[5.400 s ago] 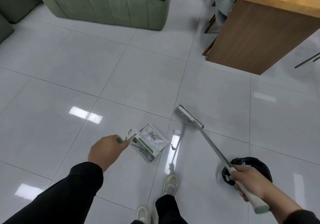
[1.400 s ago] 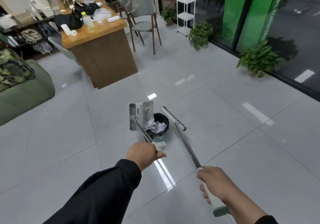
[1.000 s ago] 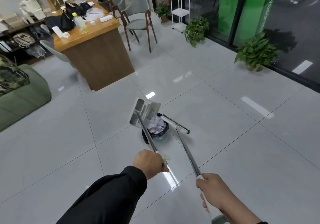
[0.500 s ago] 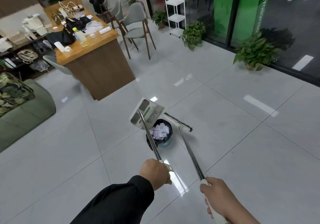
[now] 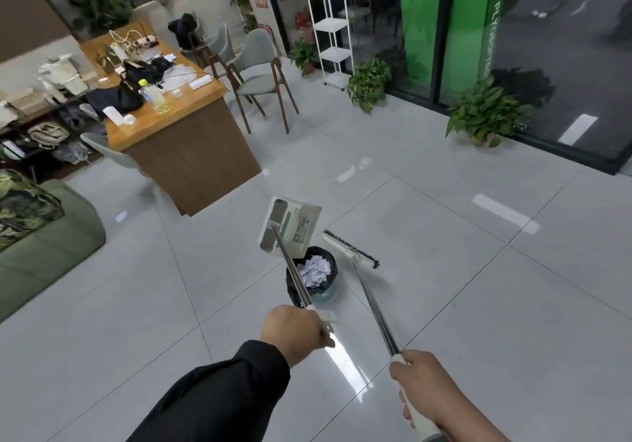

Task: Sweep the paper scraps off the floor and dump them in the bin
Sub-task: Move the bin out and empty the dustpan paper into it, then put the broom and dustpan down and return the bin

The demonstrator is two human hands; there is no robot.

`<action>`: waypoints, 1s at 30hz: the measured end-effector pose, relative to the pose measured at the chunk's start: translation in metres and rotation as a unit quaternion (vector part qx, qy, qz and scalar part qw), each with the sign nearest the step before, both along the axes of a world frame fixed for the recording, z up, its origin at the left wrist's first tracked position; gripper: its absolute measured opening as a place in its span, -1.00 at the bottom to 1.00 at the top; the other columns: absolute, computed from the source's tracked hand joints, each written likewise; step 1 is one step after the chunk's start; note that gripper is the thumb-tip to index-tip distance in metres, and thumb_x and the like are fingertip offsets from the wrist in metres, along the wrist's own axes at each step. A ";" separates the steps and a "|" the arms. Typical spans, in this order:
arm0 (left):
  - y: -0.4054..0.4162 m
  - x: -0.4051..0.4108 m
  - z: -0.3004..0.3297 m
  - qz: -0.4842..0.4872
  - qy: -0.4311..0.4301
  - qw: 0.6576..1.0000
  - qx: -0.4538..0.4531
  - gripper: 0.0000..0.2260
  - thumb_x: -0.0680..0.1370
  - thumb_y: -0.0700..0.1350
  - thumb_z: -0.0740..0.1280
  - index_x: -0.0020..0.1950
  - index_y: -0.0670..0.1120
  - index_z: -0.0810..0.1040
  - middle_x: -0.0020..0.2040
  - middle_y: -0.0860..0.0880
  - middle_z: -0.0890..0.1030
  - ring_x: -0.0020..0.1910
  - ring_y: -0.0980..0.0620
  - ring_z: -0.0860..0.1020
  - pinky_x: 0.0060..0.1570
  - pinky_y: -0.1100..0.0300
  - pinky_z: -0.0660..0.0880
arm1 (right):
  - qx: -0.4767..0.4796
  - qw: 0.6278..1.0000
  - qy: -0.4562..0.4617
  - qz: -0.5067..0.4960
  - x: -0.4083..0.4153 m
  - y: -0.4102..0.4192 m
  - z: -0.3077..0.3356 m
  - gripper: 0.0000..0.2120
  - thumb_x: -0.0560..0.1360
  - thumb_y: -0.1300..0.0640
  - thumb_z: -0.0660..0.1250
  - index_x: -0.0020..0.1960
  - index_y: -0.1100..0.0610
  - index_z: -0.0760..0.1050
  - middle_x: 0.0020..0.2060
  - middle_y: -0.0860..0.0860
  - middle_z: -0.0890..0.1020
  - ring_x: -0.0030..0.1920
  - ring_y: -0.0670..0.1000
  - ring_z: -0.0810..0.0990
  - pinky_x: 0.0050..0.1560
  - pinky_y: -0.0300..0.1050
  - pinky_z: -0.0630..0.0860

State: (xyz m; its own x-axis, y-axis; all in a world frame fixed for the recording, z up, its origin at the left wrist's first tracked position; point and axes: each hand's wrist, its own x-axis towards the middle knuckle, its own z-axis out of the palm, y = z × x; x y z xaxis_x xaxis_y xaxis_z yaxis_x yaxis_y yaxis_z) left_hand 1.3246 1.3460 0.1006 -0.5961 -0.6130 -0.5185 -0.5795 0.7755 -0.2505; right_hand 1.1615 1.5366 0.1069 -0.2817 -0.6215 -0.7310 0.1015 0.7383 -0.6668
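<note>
**Dustpan tipped above the bin, scraps already inside**

Head view. The left hand has its fingers curled round the pale grip of a long metal handle that runs up and away from them to the white plastic dustpan. The pan is tilted up, its face towards the camera, and held just beyond and above the small round bin with a black liner. So the bin lies straight ahead of the left fingers, along the line of that handle and under its far end. White paper scraps lie heaped inside the bin; I see none in the pan, so the dump looks finished or nearly so.

The right hand grips the white end of a second metal pole, its fingers wrapped round it. This pole also runs forward and slightly left from the fingers, to the long white broom head with dark bristles, which rests on the floor just right of the bin. The left hand is the nearer of the two to the bin.

The glossy pale grey tiled floor shows no loose scraps around the bin. Far ahead and left of the fingers stand a wooden worktop cluttered with bottles and bags, grey chairs behind it, and a green sofa at the left edge. Potted plants and a white wire shelf unit line the glass wall ahead to the right.
</note>
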 end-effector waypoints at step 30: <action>-0.057 0.351 0.075 0.537 0.409 0.721 0.153 -0.53 0.47 0.31 0.44 -0.15 -0.12 0.56 -0.37 -0.02 0.43 -0.46 -0.01 0.38 -0.45 0.21 0.31 | -0.067 0.983 -0.148 0.083 0.187 -0.144 0.187 -0.82 0.54 0.22 0.36 0.11 0.22 0.66 -0.26 0.21 0.53 -0.41 0.05 0.49 -0.39 -0.14 0.54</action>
